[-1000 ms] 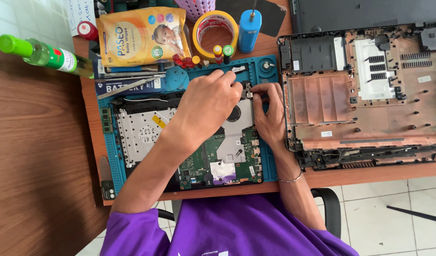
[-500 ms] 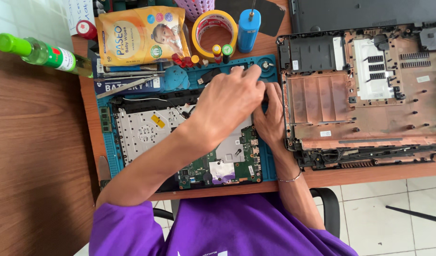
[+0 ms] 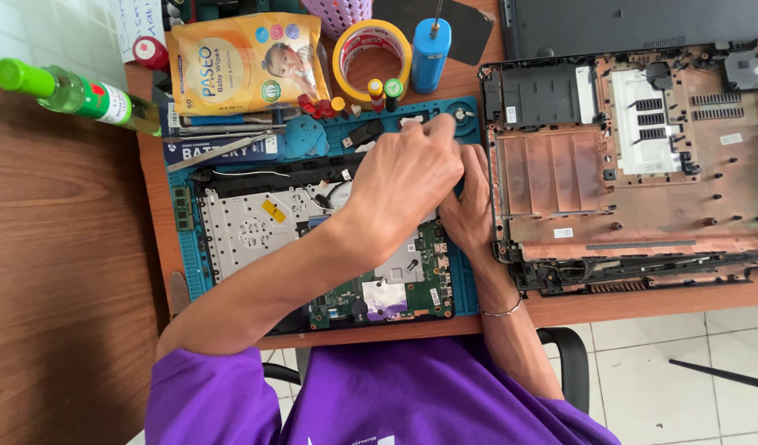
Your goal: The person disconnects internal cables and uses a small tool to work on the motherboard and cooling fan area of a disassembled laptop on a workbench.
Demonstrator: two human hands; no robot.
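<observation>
A brown wooden table (image 3: 57, 272) stands over a white tiled floor (image 3: 684, 363). A blue work mat (image 3: 465, 280) fills its middle, and on it lies an open laptop with a green circuit board (image 3: 379, 292) showing. Both hands meet at the laptop's top right corner. The left hand (image 3: 408, 177) is curled shut on top. The right hand (image 3: 469, 206) hides under it; I cannot tell its grip. Just beside them lies the coppery laptop bottom cover (image 3: 634, 165), bumpy with holes. Little room is free.

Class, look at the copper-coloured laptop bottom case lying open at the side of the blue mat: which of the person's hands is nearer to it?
Right. The right hand lies beside the bottom case; the left hand covers it on the far side.
</observation>
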